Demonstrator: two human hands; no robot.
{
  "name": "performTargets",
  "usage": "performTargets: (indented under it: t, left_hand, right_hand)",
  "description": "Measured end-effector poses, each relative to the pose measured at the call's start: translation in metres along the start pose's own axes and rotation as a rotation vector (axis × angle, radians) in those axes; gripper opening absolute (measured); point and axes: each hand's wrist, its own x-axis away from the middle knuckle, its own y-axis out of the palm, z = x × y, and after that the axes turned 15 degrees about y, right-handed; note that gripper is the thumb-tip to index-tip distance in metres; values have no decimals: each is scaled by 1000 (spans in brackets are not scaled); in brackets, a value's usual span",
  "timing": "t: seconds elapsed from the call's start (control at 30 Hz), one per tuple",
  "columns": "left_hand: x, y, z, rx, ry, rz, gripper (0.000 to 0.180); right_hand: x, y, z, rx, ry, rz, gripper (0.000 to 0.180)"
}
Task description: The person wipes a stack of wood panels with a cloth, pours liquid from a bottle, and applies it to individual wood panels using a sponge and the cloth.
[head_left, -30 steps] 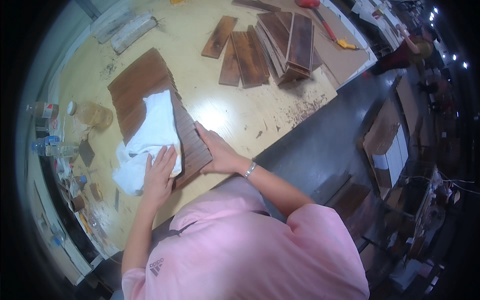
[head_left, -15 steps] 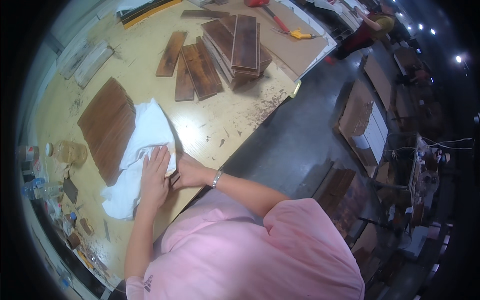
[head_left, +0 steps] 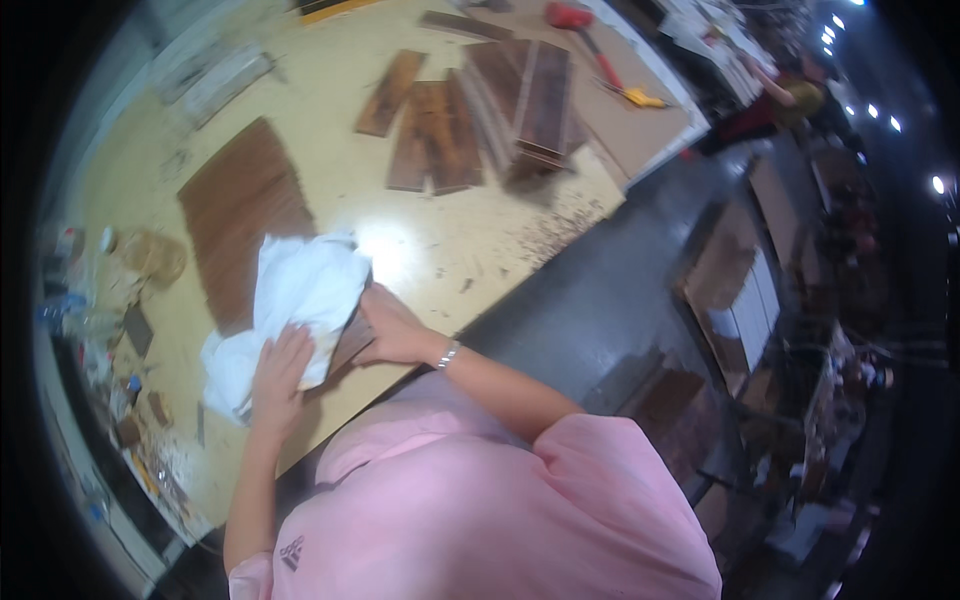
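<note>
My left hand (head_left: pixel 283 365) presses on a crumpled white cloth (head_left: pixel 310 280), its fingers closed over the near part. Under the cloth's right edge shows a dark brown wooden plank (head_left: pixel 352 338). My right hand (head_left: pixel 393 325), with a metal bracelet on the wrist, grips that plank from its right side. The plank's left part is hidden beneath the cloth and my left hand. Just beyond the cloth lies a slanted row of brown planks (head_left: pixel 245 220), its near end partly covered.
Several loose planks (head_left: pixel 435 135) and a stack (head_left: pixel 545 100) lie farther off. Behind them are a red-headed hammer (head_left: pixel 570 15) and yellow-handled pliers (head_left: pixel 640 97). A jar (head_left: pixel 150 255) and bottles line the left edge. Another person (head_left: pixel 785 105) stands across the floor.
My left hand has slid left and nearer with the cloth, baring more of the plank in my right hand. The view has shifted, and the tabletop things sit differently in it.
</note>
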Motion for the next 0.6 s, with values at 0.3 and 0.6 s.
performTargets:
  t: [0.3,0.6]
  left_hand:
    - [89,-15,-65,1087,-888,1059,27]
    - [59,-6,-85,1014,-965,1052,33]
  right_hand:
    - [-16,1,-4,-274,-135,10,107]
    - [-107,-16,-43,-221,-12,206,92]
